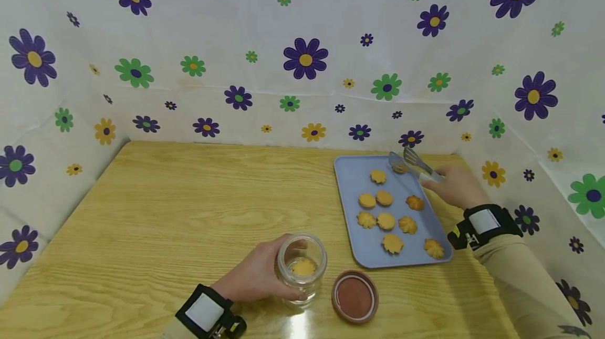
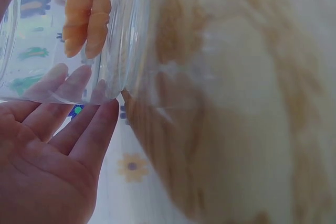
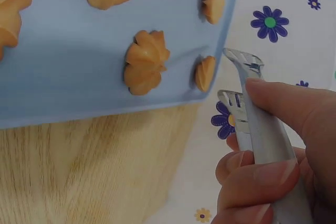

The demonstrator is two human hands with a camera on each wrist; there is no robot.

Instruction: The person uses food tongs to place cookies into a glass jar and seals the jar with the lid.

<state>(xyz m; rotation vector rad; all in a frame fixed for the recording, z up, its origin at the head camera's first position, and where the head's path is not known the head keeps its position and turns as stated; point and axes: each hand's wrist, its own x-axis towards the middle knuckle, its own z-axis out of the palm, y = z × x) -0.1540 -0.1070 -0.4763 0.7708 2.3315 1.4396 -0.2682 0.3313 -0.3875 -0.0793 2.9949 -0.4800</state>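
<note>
White cloth (image 1: 189,23) with purple, green and yellow flowers (image 1: 305,60) hangs behind and beside the wooden desk (image 1: 212,197), which has a shiny spot (image 1: 298,324).

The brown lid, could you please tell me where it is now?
In the head view, the brown lid lies on the wooden table, right of the glass jar and nearer the camera than the blue tray.

Beige long sleeves (image 1: 524,276), 2 black wrist straps (image 1: 509,219), 1 per arm, a white rectangular panel (image 1: 484,222) on each, a small black block (image 1: 458,237) at each strap's side with yellow and metallic details, dark grey marking (image 1: 573,330) on the right sleeve
</note>
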